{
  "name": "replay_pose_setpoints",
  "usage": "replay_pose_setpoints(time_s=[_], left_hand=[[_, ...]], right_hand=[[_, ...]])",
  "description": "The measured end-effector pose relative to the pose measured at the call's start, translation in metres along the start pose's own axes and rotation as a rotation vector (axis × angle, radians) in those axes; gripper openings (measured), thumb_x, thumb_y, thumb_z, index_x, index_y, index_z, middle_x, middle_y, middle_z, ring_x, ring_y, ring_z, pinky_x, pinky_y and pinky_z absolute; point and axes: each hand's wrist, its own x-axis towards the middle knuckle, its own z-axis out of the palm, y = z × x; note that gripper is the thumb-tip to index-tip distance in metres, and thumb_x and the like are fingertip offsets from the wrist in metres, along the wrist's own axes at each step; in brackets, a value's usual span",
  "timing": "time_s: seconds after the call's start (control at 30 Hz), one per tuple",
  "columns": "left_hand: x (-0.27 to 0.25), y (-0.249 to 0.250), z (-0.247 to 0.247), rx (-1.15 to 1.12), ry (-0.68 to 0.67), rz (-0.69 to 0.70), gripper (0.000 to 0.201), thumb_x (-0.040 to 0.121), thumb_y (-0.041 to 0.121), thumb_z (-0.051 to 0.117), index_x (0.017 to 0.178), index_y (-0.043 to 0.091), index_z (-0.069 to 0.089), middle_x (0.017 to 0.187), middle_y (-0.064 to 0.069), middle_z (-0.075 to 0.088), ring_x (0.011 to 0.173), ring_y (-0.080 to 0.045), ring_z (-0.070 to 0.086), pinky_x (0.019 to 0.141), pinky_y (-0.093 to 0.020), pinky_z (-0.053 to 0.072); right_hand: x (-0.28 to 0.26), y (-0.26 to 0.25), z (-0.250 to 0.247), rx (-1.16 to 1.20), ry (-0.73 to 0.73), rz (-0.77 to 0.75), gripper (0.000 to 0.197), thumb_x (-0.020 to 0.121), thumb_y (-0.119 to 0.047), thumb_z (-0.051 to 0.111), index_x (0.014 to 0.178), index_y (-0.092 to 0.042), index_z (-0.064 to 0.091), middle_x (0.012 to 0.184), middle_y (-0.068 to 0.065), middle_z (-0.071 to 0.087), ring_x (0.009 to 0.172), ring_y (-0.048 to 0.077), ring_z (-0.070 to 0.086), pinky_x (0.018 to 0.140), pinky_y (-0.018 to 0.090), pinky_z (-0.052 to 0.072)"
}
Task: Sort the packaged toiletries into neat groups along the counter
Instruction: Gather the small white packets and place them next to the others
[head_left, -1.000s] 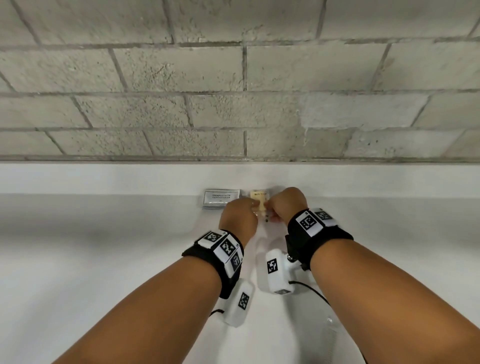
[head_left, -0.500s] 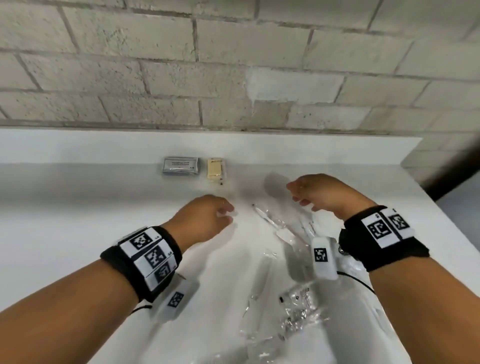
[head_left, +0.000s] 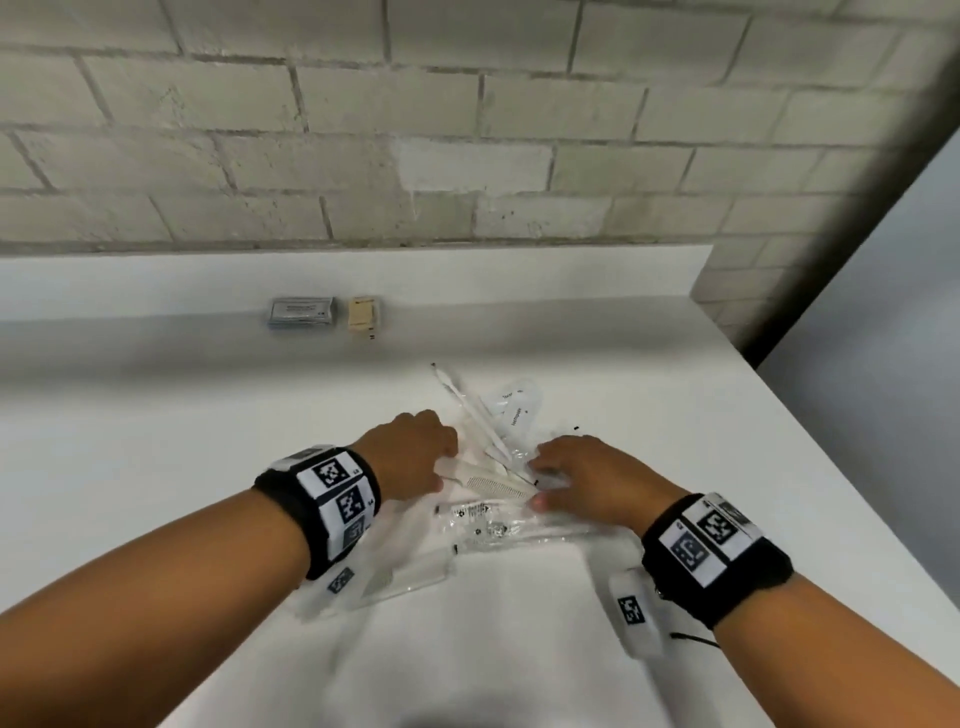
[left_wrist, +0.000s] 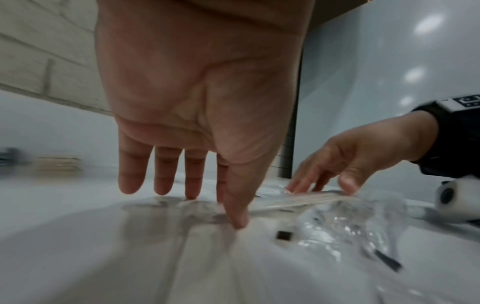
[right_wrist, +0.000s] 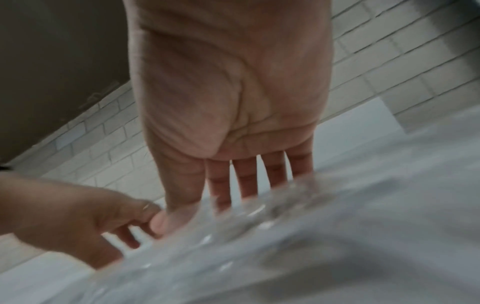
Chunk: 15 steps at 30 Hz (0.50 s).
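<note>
Against the back edge of the white counter (head_left: 156, 467) lie two sorted groups side by side: a low stack of grey-blue printed sachets (head_left: 301, 312), and just to its right a small stack of cream-coloured packets (head_left: 363, 315). Nearer the front, a loose heap of clear-wrapped items (head_left: 493, 467) lies overlapping at mixed angles: a long thin white stick in its sleeve (head_left: 470, 410), a small white toothpaste tube (head_left: 514, 410), a white comb (head_left: 498, 486) in the middle, and more crinkled clear packets with black print (head_left: 483, 519) towards the front.
</note>
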Motion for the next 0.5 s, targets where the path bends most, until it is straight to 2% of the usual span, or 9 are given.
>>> replay_pose_setpoints(time_s=[0.1,0.17,0.27,0.37,0.43,0.5], left_hand=[[-0.018,-0.003,0.002,0.044,0.002,-0.135,0.028,0.087,0.025,0.061,0.114,0.026,0.055,0.123,0.001,0.047,0.107,-0.021,0.052,0.081,-0.031,0.043],[-0.025,0.0,0.003,0.113,0.013,-0.193,0.032,0.086,0.016,0.059,0.116,0.024,0.054,0.122,0.0,0.047,0.107,-0.022,0.052,0.083,-0.032,0.046],[-0.025,0.025,0.003,0.099,0.127,-0.213,0.036,0.087,0.008,0.044,0.12,0.02,0.054,0.122,-0.004,0.049,0.107,-0.024,0.053,0.085,-0.034,0.046],[-0.014,0.054,0.0,0.033,0.202,-0.203,0.04,0.086,0.006,0.042,0.123,0.02,0.054,0.125,-0.004,0.05,0.11,-0.024,0.053,0.088,-0.034,0.047],[-0.004,0.066,-0.001,-0.005,0.213,-0.209,0.043,0.085,0.005,0.043,0.123,0.02,0.054,0.126,-0.004,0.05,0.111,-0.023,0.052,0.088,-0.033,0.047],[0.004,0.072,-0.002,-0.023,0.24,-0.223,0.043,0.085,0.005,0.043,0.123,0.02,0.054,0.125,-0.004,0.051,0.11,-0.024,0.053,0.087,-0.033,0.046]], right_hand=[[-0.011,0.024,-0.008,0.055,-0.022,-0.046,0.032,0.087,-0.042,0.063,0.117,-0.032,0.067,0.127,-0.009,0.062,0.118,0.011,0.056,0.101,0.029,0.042],[-0.006,0.031,-0.015,0.028,0.068,-0.071,0.024,0.093,-0.032,0.057,0.113,-0.029,0.07,0.118,-0.008,0.067,0.108,0.012,0.061,0.093,0.027,0.046],[0.017,0.03,-0.026,-0.016,0.196,-0.093,0.031,0.096,-0.019,0.048,0.122,-0.026,0.065,0.13,-0.004,0.061,0.119,0.016,0.055,0.099,0.029,0.042],[0.041,0.013,-0.028,-0.114,0.114,-0.182,0.045,0.097,-0.012,0.04,0.137,-0.032,0.049,0.146,-0.006,0.047,0.129,0.02,0.046,0.105,0.032,0.036],[0.053,0.008,-0.025,-0.224,0.053,-0.185,0.049,0.096,-0.018,0.04,0.141,-0.037,0.041,0.145,-0.002,0.044,0.129,0.027,0.042,0.104,0.038,0.035],[0.061,0.011,-0.026,-0.394,0.081,-0.179,0.046,0.092,-0.027,0.047,0.137,-0.038,0.045,0.136,0.001,0.049,0.123,0.03,0.042,0.101,0.042,0.035]])
